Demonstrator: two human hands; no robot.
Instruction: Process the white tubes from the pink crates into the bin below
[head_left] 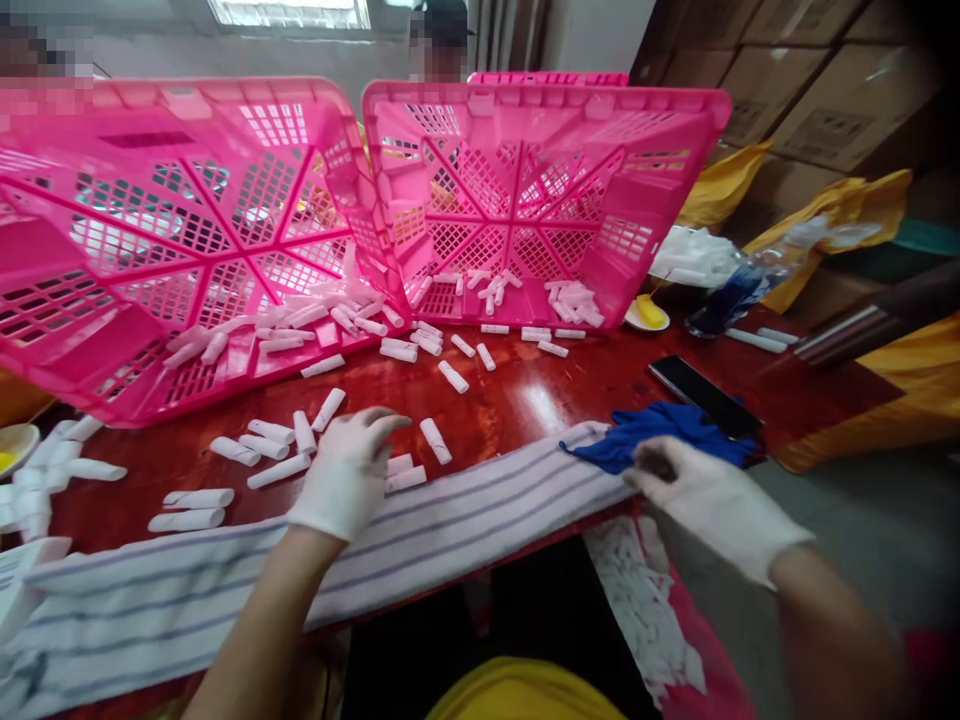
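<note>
My left hand (345, 470), in a white glove, hovers over the front of the table with its fingers bent and apart. Just beyond its fingertips a white tube (435, 441) lies on the wood, and two more white tubes (406, 479) are partly hidden beside the palm. My right hand (705, 495), gloved too, is at the table's front edge by a blue cloth (660, 428). Its thumb and fingers curl together; whatever is between them is hidden. A striped towel (480, 520) runs along the edge beneath both hands.
Two pink baskets (240, 250) lean tilted at the back, with many white tubes (574, 300) inside. A phone (705, 395) lies by the blue cloth. Farther right stand a bottle (757, 280) and a dish with a yellow sponge (651, 312). People sit beyond the baskets.
</note>
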